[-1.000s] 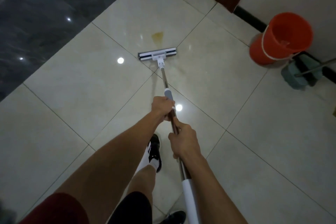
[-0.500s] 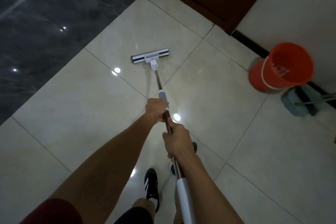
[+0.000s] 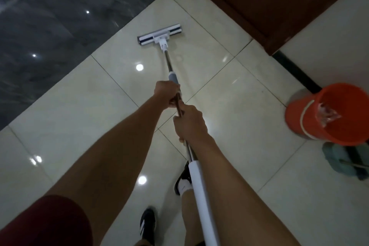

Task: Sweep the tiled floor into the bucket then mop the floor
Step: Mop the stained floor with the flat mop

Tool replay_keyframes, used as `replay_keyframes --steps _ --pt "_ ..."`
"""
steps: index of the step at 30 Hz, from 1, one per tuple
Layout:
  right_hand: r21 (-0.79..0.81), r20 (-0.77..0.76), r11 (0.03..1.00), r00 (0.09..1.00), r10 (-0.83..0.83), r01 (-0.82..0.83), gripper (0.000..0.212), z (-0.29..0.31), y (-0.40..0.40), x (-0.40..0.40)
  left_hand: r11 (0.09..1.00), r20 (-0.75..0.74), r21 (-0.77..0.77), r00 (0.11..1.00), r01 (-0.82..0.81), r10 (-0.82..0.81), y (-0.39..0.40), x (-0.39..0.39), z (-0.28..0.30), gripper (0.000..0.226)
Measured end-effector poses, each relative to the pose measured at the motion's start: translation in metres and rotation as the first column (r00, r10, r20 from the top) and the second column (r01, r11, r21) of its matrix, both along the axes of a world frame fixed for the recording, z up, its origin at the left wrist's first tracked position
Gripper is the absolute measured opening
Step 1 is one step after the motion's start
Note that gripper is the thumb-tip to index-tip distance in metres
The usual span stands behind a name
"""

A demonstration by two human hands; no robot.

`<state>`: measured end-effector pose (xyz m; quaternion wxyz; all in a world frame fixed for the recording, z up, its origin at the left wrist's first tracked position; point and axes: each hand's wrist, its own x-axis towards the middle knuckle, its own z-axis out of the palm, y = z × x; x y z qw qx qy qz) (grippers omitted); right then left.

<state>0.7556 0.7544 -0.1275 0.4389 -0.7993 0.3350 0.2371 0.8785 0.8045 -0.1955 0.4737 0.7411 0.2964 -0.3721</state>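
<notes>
Over the last second I have pushed the flat mop head (image 3: 159,35) forward across the pale tiles, and it now sits in the upper middle of the frame, close to the edge of the dark marbled floor (image 3: 60,26) and not far from the brown door (image 3: 279,2). A second ago a yellowish stain lay just beyond the head; I see no stain there now, so I judge the stroke has passed over it, though the dim light makes that hard to confirm. My left hand (image 3: 166,95) is wrapped closed around the mop handle (image 3: 169,66) just below its grey collar, and my right hand (image 3: 189,124) is closed around the shaft right behind it, the two nearly touching. The orange bucket (image 3: 311,118) stands at the right edge of the frame with some clear plastic inside, well apart from the mop head, and a teal cloth mop (image 3: 343,160) lies just below it. Sweeping looks finished; mopping is under way with most tiles still to cover.
</notes>
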Motion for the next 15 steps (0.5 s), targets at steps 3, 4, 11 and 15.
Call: replay_keyframes --steps 3,4,11,15 --pt "0.007 -0.006 1.000 1.000 0.026 -0.026 0.039 0.000 -0.019 0.008 0.999 -0.026 0.028 1.000 0.015 -0.015 -0.018 0.010 -0.001 0.023" --pt "0.005 -0.004 0.999 0.999 0.048 -0.048 0.042 0.000 -0.021 0.004 0.999 -0.036 0.035 0.999 0.020 -0.018 -0.021 0.006 -0.003 0.024" --pt "0.042 0.021 0.995 0.996 0.088 -0.089 0.050 0.006 -0.016 -0.043 0.995 -0.068 0.065 0.995 0.075 -0.070 -0.018 -0.039 0.002 0.019" --pt "0.045 -0.032 0.995 0.996 0.085 -0.084 0.048 0.019 -0.008 -0.085 0.995 -0.070 0.050 0.994 0.084 -0.080 -0.011 -0.081 0.015 0.028"
